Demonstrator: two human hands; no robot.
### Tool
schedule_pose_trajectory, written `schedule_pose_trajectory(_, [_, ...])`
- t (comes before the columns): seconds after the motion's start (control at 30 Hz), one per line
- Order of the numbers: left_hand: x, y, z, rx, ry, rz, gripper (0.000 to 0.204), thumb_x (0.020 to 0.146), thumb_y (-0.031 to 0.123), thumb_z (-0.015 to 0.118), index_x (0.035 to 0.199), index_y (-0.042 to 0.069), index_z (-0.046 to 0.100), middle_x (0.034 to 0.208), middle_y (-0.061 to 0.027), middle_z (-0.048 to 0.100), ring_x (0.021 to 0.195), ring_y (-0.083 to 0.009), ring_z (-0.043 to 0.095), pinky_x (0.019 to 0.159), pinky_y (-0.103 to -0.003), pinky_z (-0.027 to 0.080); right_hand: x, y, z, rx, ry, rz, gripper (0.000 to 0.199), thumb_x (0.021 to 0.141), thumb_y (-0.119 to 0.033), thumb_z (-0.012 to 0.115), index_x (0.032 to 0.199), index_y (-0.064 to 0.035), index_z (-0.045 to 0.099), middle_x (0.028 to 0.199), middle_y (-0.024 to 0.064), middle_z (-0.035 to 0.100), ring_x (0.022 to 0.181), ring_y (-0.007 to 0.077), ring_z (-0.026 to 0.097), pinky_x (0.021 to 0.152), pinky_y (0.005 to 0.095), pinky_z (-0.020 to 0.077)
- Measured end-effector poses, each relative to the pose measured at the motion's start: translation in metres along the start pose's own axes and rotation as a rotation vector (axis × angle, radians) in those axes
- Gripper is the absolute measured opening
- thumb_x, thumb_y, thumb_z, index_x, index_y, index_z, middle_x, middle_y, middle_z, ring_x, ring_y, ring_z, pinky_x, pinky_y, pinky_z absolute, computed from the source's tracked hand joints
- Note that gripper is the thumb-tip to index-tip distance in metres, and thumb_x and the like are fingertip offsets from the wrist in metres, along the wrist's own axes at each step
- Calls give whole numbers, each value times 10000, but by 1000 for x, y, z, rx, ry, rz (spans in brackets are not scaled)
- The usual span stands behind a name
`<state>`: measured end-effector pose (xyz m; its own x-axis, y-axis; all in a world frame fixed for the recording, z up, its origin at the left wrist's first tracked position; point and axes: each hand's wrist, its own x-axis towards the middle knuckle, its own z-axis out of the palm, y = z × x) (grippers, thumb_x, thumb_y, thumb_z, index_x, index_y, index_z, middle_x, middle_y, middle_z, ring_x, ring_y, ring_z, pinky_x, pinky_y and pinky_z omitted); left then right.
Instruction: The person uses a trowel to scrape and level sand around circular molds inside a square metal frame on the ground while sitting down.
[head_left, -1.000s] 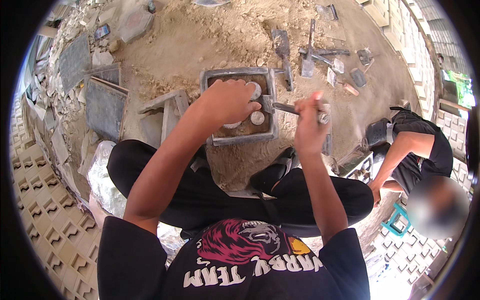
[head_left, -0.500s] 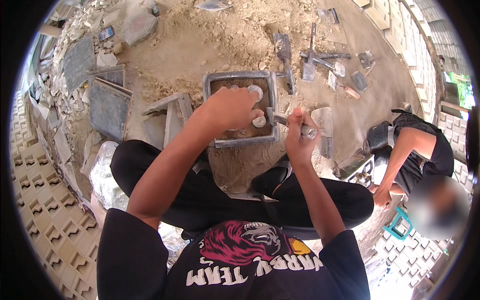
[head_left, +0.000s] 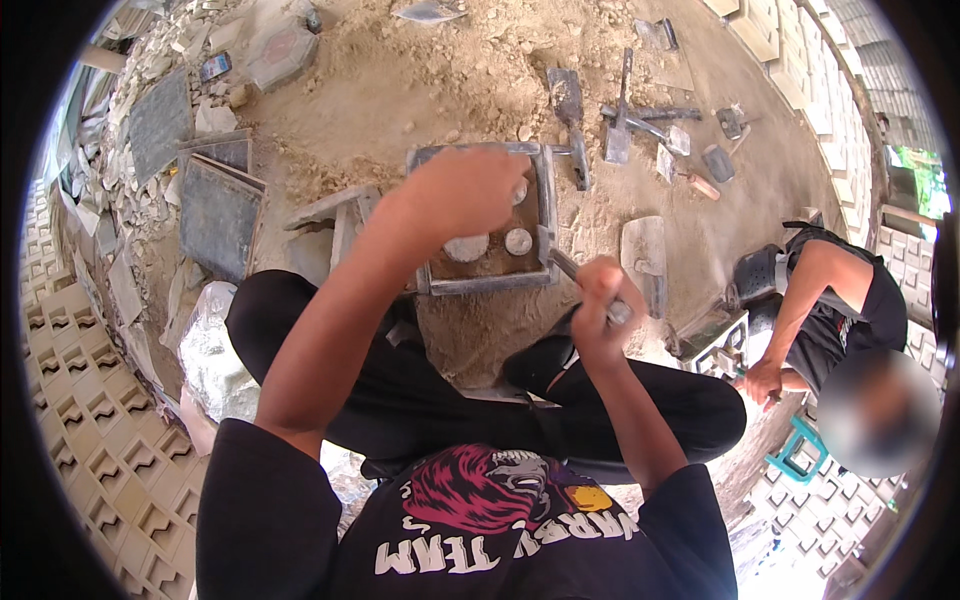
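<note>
A square grey metal mould frame (head_left: 549, 195) lies on the sandy ground before my legs, with brown earth in it. Pale round pieces stand inside, among them a small disc (head_left: 518, 241) at the near right and a larger one (head_left: 466, 247) partly under my hand. My left hand (head_left: 475, 195) hovers over the frame, hiding much of its far left; motion smears its fingers. My right hand (head_left: 604, 310) is closed around a hand tool with a thin dark metal shaft (head_left: 566, 265). The tool's head meets the frame's right side, and its kind is unclear.
Beyond the frame to the right lie trowels (head_left: 618, 140), a brush-like tool (head_left: 700, 182) and other tools. Dark flat slabs (head_left: 218, 215) lean at the left near rubble. At the right another person (head_left: 835, 285) crouches near a turquoise stool (head_left: 798, 450). Patterned blocks line both sides.
My left hand has lifted off the round pieces and shifted slightly up, uncovering the near ones. My right hand has moved a little nearer to me with the tool.
</note>
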<state>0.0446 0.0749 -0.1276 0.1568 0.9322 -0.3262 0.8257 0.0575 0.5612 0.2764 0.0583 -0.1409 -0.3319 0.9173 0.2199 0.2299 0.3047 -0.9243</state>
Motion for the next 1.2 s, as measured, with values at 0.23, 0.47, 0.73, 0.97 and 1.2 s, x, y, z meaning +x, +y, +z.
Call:
schedule_pose_trajectory(0.23, [-3,-10,-6,0,79,-56,431,879,74,479,1305,42,539,1263,-192,596,1184,-361,546,1004,-440,423,-2,-11,-14,77,-4,63,537,1066,-315,388,635,2,432,605,35,498,558,109,427,531,272,339])
schedule_pose_trajectory(0.47, [-1,-9,-4,-5,15,-95,389,930,153,493,1303,52,542,1271,-190,592,1210,-355,529,1012,-441,415,6,-23,-8,42,-29,204,534,1059,-301,419,612,-10,396,577,22,450,553,98,407,535,259,313])
schedule_pose_trajectory(0.73, [-2,-10,-3,-19,14,-93,407,949,230,514,1310,42,528,1293,-181,583,1228,-349,520,1039,-435,402,1,-8,-6,156,30,154,536,1052,-370,416,627,-44,439,574,-25,423,532,60,355,499,254,258])
schedule_pose_trajectory(0.97, [-5,-11,-3,13,-13,-91,474,971,342,492,1332,35,510,1309,-197,570,1235,-357,514,1050,-431,393,9,1,-5,154,66,213,527,1048,-350,437,627,-34,443,572,-10,437,553,59,388,511,256,289])
schedule_pose_trajectory(1.2, [0,-11,-3,48,-38,-115,531,971,418,485,1341,38,503,1311,-203,567,1233,-357,516,1038,-436,405,1,7,-3,112,-13,232,503,1045,-302,452,610,-50,436,558,-20,442,528,61,386,494,262,284])
